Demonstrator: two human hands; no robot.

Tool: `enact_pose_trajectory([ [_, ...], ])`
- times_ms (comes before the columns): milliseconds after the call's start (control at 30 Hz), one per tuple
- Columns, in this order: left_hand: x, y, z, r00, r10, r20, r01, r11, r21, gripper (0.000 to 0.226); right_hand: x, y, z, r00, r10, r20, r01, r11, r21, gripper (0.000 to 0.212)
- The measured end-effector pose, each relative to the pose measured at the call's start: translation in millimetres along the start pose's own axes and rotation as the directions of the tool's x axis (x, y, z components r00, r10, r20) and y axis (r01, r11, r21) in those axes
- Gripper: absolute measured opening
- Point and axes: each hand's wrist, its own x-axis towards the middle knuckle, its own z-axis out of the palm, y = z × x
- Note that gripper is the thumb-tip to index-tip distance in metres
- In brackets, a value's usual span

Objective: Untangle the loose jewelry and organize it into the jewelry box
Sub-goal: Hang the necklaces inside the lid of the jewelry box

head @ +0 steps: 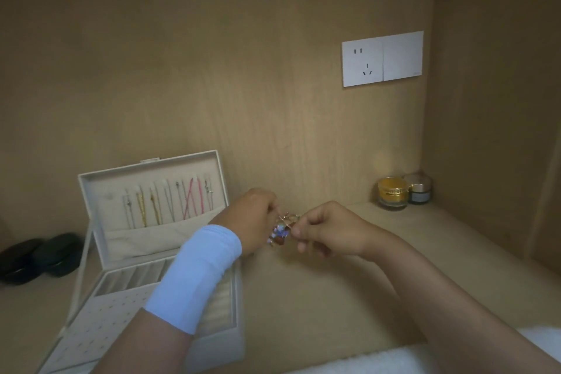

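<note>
A small tangle of jewelry (281, 229), with a thin gold-coloured wire part and blue and brown beads, hangs between my two hands above the wooden shelf. My left hand (254, 215), with a white band on the wrist, pinches it from the left. My right hand (326, 229) pinches it from the right, fingers curled. The cream jewelry box (91, 179) stands open at the left; several necklaces (170, 202) hang in its raised lid, and ring rolls and a dotted earring panel fill its base (100, 334), partly hidden by my left forearm.
Two small cosmetic jars (393, 193) stand in the back right corner. Dark oval cases (39, 255) lie at the far left beside the box. A white wall socket (382, 58) is on the back panel. A white cloth (364, 361) lies along the front edge.
</note>
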Motion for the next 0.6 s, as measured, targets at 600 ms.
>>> enact_pose_trajectory([
  [600, -85.6, -127.5, -108.9, 0.974, -0.223, 0.038, 0.103, 0.288, -0.952, 0.021, 59.5, -141.1, 109.9, 0.979, -0.134, 0.156, 0.128, 0.991, 0.045, 0.018],
])
